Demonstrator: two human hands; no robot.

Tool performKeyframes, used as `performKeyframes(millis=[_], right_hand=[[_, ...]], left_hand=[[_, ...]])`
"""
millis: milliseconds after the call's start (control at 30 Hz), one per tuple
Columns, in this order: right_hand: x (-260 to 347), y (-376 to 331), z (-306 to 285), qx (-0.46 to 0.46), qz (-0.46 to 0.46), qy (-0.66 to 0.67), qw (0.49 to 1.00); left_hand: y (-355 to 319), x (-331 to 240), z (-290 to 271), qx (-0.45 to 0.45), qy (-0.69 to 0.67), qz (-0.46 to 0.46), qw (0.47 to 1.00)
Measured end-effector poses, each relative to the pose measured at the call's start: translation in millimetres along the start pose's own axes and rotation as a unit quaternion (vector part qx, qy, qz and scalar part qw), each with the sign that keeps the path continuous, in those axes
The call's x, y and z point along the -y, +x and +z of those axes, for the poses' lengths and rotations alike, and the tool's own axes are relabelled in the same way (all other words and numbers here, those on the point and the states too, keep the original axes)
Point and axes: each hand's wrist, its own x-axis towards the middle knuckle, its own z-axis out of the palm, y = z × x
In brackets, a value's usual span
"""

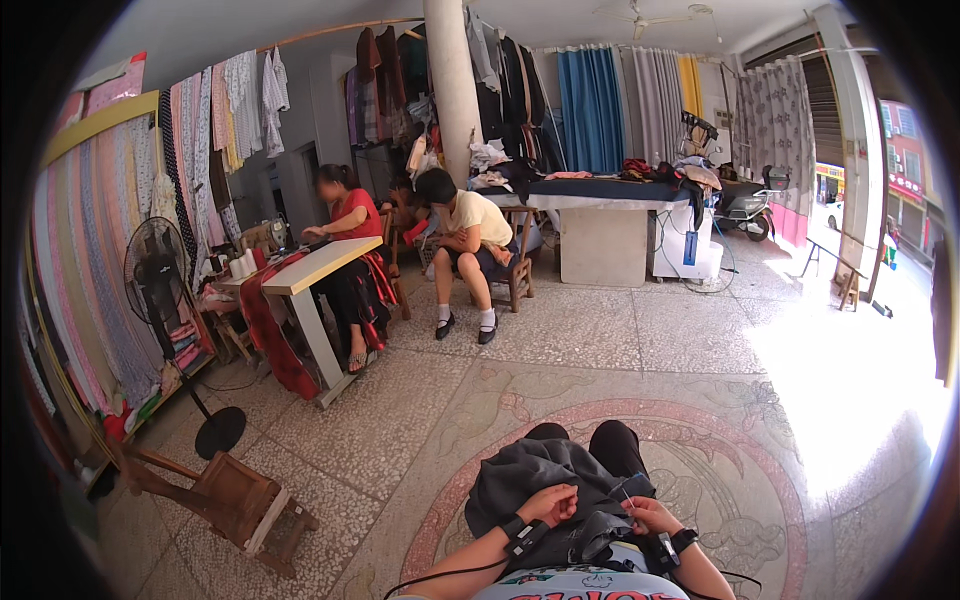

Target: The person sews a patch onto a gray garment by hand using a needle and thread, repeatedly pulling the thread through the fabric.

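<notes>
A dark grey cloth garment [530, 474] lies bunched across my lap and knees. Over its middle is my left hand [550, 504], its fingers curled into a pinch; whatever is between the fingertips is too small to make out. My right hand [654, 516] is at the cloth's right edge, closed around a thin pale stick-like tool [628, 497] that points up and to the left. Its exact kind cannot be told. The two hands are a short way apart, with folds of the cloth between and below them. Both wrists wear black bands.
A wooden chair [232, 505] stands at the left, near a black standing fan [222, 430]. Beyond, a person in red works at a sewing table [330, 262], and another sits on a wooden chair. Farther back is a long cloth-covered table [600, 187]. Fabrics hang along the walls.
</notes>
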Motion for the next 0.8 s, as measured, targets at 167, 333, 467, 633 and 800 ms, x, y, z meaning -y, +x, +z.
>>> performKeyframes(millis=[167, 333, 467, 633, 800], right_hand=[[0, 0, -3, 0.039, 0.0, 0.013, 0.999], [-8, 3, -8, 0.034, -0.005, 0.026, 0.999], [-9, 3, -10, 0.03, -0.008, 0.002, 1.0], [0, 0, -6, 0.026, -0.004, 0.005, 1.0], [50, -21, 25, -0.029, -0.021, -0.267, 0.963]], left_hand=[[-2, -1, 4, -0.007, -0.005, 0.011, 1.0], [-3, 1, 8, 0.002, -0.032, 0.015, 0.999], [2, 7, 0, -0.004, -0.012, 0.026, 1.0], [3, 3, 2, 0.002, -0.018, 0.019, 1.0], [-13, -1, 12, 0.002, -0.015, 0.029, 0.999]])
